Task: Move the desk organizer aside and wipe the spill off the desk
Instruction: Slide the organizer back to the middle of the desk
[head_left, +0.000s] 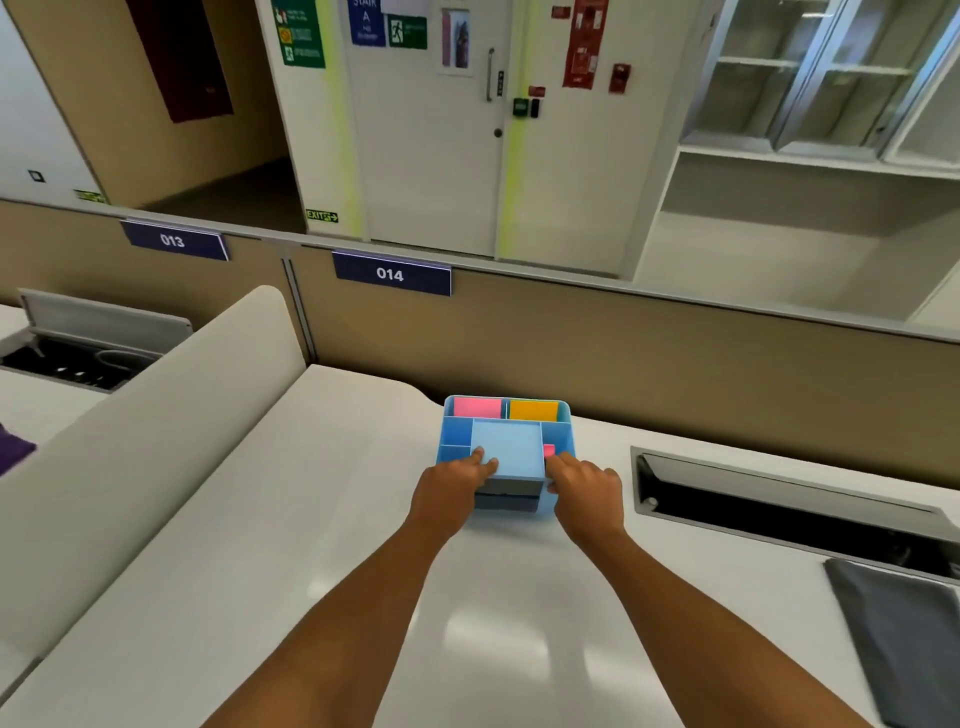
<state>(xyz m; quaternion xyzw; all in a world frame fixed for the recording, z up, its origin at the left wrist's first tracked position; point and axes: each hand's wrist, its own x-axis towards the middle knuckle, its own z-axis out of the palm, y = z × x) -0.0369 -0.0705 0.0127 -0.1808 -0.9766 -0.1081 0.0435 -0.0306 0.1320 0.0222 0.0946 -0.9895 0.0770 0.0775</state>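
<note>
Blue desk organizer sat dead ahead, left hand and right hand clasping its near corners, equally close.

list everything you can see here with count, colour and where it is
blue plastic desk organizer: 1, blue, middle of the desk near the partition
pink sticky notes: 1 pad, pink, organizer's back left compartment
orange sticky notes: 1 pad, orange, back right compartment
white desk: 1, white, foreground
grey cloth: 1, dark grey, desk's right edge
open cable tray: 1, black inside, right of organizer
number plates: 2, navy, on the tan partition
left hand: 1, gripping organizer's front left
right hand: 1, gripping its front right
</note>
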